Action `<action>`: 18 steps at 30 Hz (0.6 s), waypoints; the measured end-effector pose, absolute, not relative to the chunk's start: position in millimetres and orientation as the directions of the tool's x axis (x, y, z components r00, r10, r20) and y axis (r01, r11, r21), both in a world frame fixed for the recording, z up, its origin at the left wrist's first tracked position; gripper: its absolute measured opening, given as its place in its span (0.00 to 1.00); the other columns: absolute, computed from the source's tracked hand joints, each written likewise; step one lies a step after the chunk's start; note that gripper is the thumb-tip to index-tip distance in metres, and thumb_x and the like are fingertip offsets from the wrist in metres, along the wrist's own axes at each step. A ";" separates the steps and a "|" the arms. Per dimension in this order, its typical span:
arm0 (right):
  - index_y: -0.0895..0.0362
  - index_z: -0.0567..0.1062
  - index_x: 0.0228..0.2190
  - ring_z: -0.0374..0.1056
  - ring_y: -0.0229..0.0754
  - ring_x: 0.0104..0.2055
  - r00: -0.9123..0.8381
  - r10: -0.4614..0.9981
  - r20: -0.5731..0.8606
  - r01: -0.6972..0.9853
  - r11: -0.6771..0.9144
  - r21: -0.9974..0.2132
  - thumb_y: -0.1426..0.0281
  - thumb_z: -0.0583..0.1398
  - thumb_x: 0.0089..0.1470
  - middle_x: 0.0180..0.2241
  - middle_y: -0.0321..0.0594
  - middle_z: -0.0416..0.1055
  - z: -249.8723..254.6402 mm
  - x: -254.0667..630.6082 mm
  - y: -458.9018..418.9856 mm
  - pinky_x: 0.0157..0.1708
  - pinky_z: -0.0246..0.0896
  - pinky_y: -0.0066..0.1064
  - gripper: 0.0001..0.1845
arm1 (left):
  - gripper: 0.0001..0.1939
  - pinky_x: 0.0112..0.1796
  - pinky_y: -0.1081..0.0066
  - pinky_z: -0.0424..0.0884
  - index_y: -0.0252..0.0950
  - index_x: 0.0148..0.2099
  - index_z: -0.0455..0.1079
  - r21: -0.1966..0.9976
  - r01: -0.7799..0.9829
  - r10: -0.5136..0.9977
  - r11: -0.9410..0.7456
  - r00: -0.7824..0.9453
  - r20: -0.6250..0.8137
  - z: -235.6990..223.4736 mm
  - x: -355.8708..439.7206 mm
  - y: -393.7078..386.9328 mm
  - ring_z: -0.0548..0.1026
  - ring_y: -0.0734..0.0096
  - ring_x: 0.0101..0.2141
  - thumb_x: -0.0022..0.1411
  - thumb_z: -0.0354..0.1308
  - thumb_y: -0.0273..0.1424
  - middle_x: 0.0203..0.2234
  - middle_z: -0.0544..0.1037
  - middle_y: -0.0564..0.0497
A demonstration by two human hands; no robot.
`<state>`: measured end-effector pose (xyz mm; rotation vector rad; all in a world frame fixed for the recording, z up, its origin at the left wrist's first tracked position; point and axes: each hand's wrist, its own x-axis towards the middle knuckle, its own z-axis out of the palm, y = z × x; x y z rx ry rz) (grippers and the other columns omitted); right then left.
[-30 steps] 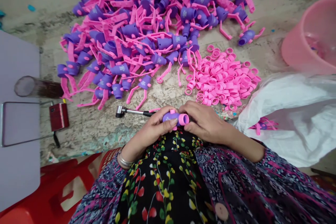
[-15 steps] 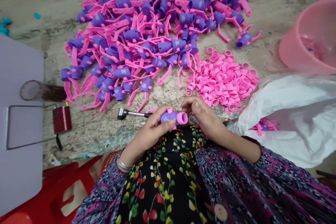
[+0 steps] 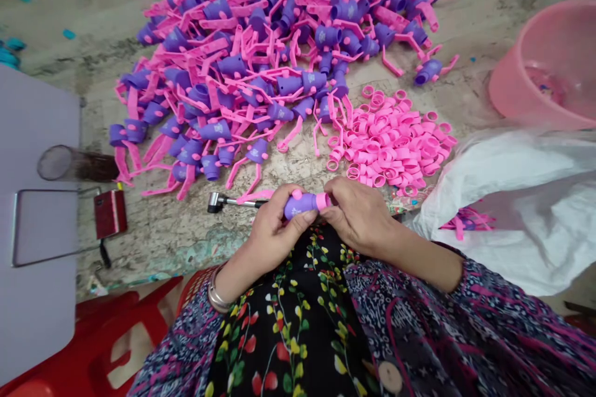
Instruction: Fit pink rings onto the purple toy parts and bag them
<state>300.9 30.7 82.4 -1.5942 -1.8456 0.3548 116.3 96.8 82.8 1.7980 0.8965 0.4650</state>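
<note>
My left hand [image 3: 272,236] is closed around a small purple plastic cup-shaped piece [image 3: 299,206] with a pink knob on its side. A pink ring [image 3: 322,201] sits on the narrow right end of this piece. My right hand [image 3: 357,216] has its thumb and fingers pinched on the ring. A pink arm [image 3: 255,196] sticks out to the left behind my left hand. Beyond my hands lie a heap of purple pieces with pink arms [image 3: 233,66] and, to its right, a heap of loose pink rings [image 3: 393,142].
A tool with a silver head and black handle [image 3: 218,202] lies left of my hands. Farther left are a glass of dark liquid [image 3: 93,165] and a dark red device [image 3: 110,213]. A pink bucket [image 3: 516,74] and a white sack [image 3: 526,198] stand at the right.
My right hand has come left from beside the purple piece and now grips the pink ring at its end. The piece has turned slightly, so the ring's opening no longer shows.
</note>
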 end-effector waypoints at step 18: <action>0.62 0.67 0.51 0.69 0.40 0.23 0.079 0.917 0.390 0.644 0.252 -0.723 0.65 0.46 0.68 0.27 0.41 0.75 65.6 288.2 43.1 0.25 0.61 0.32 0.19 | 0.12 0.31 0.71 0.63 0.39 0.46 0.64 0.844 0.448 0.767 -0.293 0.637 -0.072 78.0 127.1 81.5 0.68 0.74 0.26 0.72 0.42 0.37 0.27 0.70 0.55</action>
